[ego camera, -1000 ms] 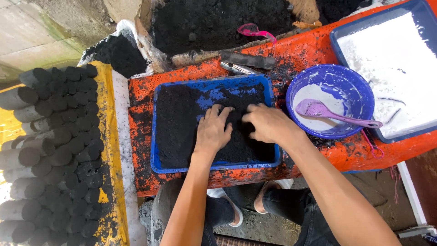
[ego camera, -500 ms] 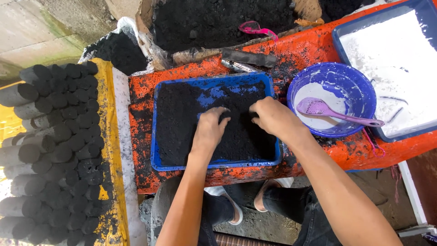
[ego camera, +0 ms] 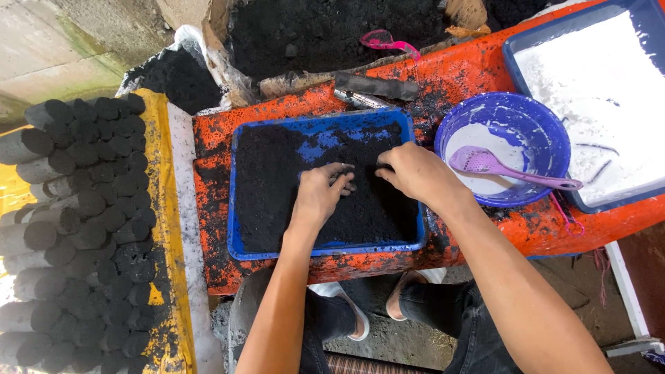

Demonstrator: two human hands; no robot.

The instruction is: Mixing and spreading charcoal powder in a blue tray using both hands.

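Blue tray [ego camera: 235,194], rectangular, long axis left to right on an orange bench [ego camera: 485,76], holding a layer of black powder [ego camera: 277,187] with bare blue patches toward the far side. Left hand [ego camera: 317,194]: fingers curled, palm down, fingertips dug into the powder near the tray's middle; whether a clump is held under the fingers cannot be told. Right hand [ego camera: 414,173]: fingers bent and pinched into the same heap, just beside the left hand, tips nearly meeting; its grip likewise hidden. The powder lies directly under and between both hands, the bulk spreading toward the left of the tray, so the left hand is nearer most of it. To the right: round blue bowl [ego camera: 547,131] with white liquid and a purple spoon [ego camera: 506,170]; further right, a second tray of white powder [ego camera: 589,76]. Left of the bench: stacked black cylinders [ego camera: 83,208]. Beyond: a heap of black material [ego camera: 325,28], a pink scoop [ego camera: 388,41].
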